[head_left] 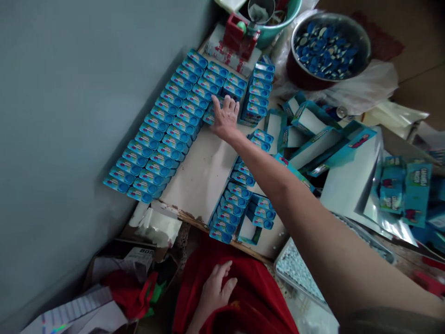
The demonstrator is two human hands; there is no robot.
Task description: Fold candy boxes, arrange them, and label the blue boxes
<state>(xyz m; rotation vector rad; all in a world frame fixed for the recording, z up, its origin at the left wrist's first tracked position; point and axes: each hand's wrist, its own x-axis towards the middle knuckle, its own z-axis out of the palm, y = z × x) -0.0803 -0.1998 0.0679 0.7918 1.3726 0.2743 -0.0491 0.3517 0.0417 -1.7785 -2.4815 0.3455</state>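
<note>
My right hand (226,117) reaches across the table to the far end of the rows, over small blue boxes with printed tops. Its thumb and fingers are spread at the near boxes (207,118) of a short row; whether they press on one I cannot tell. Long slanted rows of the same boxes (162,125) stand upright on the left, close together. A separate column of them (257,95) stands right of the hand. My left hand (217,285) rests on red cloth (257,283) in my lap, fingers loosely apart and holding nothing.
More blue boxes (229,208) stand near the table's front edge (194,220). Open blue cartons (313,134) lie at the right. A metal bowl (295,69) holds blue-and-white pieces. Behind the rows sits a red tape dispenser (236,37). A tray of pale pellets (299,269) is below my right arm.
</note>
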